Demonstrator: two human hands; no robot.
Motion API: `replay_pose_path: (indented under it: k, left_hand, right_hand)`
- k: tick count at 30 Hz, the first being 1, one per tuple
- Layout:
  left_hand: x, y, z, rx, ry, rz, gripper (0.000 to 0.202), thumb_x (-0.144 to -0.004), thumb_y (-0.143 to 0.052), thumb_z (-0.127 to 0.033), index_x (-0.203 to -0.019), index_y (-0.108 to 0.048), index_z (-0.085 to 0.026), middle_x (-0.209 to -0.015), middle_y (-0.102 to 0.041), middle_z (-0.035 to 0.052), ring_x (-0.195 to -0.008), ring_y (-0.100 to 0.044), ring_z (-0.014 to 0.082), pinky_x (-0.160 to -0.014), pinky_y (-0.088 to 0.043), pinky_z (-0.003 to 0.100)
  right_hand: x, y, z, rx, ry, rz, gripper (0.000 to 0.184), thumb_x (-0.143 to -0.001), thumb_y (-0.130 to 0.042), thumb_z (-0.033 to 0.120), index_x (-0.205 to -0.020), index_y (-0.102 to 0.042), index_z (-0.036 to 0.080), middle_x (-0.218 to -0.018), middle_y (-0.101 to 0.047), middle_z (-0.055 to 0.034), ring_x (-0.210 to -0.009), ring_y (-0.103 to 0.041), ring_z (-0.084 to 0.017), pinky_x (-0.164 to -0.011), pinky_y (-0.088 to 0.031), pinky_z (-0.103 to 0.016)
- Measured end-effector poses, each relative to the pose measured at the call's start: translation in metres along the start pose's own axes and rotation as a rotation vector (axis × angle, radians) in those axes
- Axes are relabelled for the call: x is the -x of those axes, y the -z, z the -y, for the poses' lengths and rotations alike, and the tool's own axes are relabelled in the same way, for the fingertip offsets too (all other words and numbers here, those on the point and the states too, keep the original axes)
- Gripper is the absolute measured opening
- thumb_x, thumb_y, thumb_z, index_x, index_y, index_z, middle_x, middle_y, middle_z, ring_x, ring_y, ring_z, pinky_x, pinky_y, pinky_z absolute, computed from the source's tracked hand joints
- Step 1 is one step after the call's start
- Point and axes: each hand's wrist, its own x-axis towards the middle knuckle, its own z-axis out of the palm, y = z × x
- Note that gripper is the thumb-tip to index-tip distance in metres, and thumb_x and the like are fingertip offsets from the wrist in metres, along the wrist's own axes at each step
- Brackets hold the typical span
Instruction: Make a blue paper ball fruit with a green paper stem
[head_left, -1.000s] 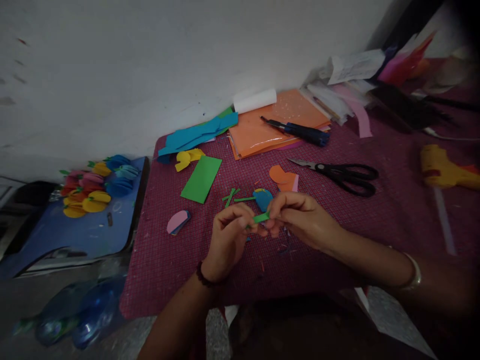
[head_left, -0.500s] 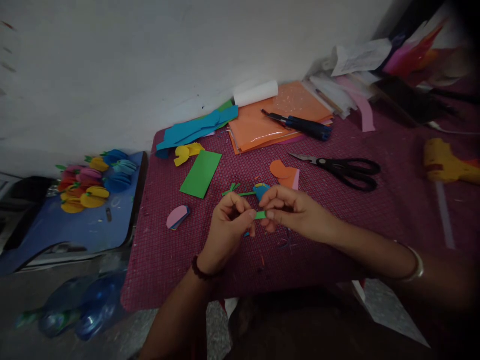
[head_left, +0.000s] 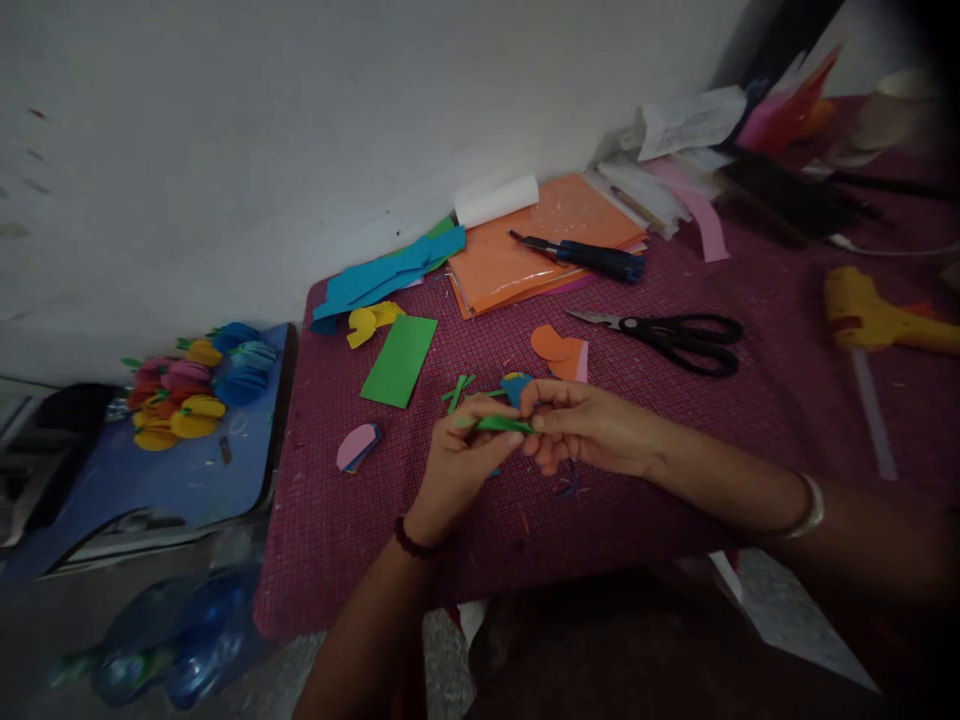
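Observation:
Over the maroon checked tablecloth (head_left: 360,520), my left hand (head_left: 459,465) and my right hand (head_left: 589,428) meet and both pinch a thin green paper strip (head_left: 498,424) between thumb and fingers. The strip lies nearly level between them. Just behind the hands rest loose green strips (head_left: 459,388) and a folded blue paper piece (head_left: 516,385). A folded pink paper piece (head_left: 357,446) lies to the left of my left hand.
Black scissors (head_left: 667,335), an orange paper cutout (head_left: 556,346), a green paper rectangle (head_left: 399,359), blue paper scraps (head_left: 390,270), an orange sheet stack (head_left: 540,245) with a blue utility knife (head_left: 592,257), and a yellow glue gun (head_left: 874,312) lie about. Finished paper flowers (head_left: 195,385) sit on a blue board at left.
The green strip now shows longer and lies flatter between my fingers. My left thumb has slid along it, and both hands have shifted slightly up the table.

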Motion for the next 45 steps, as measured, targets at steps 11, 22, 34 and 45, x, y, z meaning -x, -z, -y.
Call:
replay_pose_path:
  k: [11,22,34,45]
  left_hand:
    - [0.001,-0.009,0.002,0.33,0.221,-0.205,0.017,-0.071,-0.074,-0.025,-0.063,-0.062,-0.016,-0.059,-0.059,-0.003,-0.057,-0.053,0.0078,-0.06,-0.041,0.022]
    - [0.003,-0.011,-0.001,0.384,0.252,-0.138,0.026,-0.079,-0.064,-0.038,-0.069,-0.063,-0.014,-0.062,-0.061,0.0015,-0.059,-0.056,0.0107,-0.057,-0.044,0.024]
    - [-0.002,0.001,-0.009,0.273,0.208,-0.236,0.022,-0.074,-0.068,-0.033,-0.086,-0.059,-0.017,-0.06,-0.053,-0.0038,-0.053,-0.049,0.0078,-0.048,-0.042,0.019]
    - [-0.005,0.008,-0.009,0.246,0.507,-0.072,0.022,-0.061,-0.062,-0.016,-0.083,-0.06,-0.016,-0.055,-0.056,-0.0038,-0.043,-0.046,0.0066,-0.039,-0.034,0.018]
  right_hand:
    - [-0.002,-0.009,-0.006,0.556,0.248,-0.069,0.011,-0.082,-0.062,0.023,-0.081,-0.053,0.016,-0.07,-0.059,0.0031,-0.059,-0.057,-0.006,-0.057,-0.049,-0.02]
    - [-0.003,-0.008,-0.009,0.702,0.32,-0.194,0.019,-0.084,-0.057,0.031,-0.07,-0.053,0.017,-0.064,-0.059,0.001,-0.056,-0.055,-0.008,-0.053,-0.048,-0.021]
    - [-0.001,0.004,-0.01,1.434,0.647,-0.329,0.018,-0.087,-0.054,0.023,-0.069,-0.056,0.017,-0.06,-0.055,0.002,-0.057,-0.05,-0.01,-0.055,-0.031,-0.022]
    - [0.003,0.007,-0.003,1.796,0.667,-0.183,0.022,-0.094,-0.047,0.023,-0.075,-0.058,0.017,-0.073,-0.06,-0.0038,-0.066,-0.054,-0.015,-0.062,-0.034,-0.026]
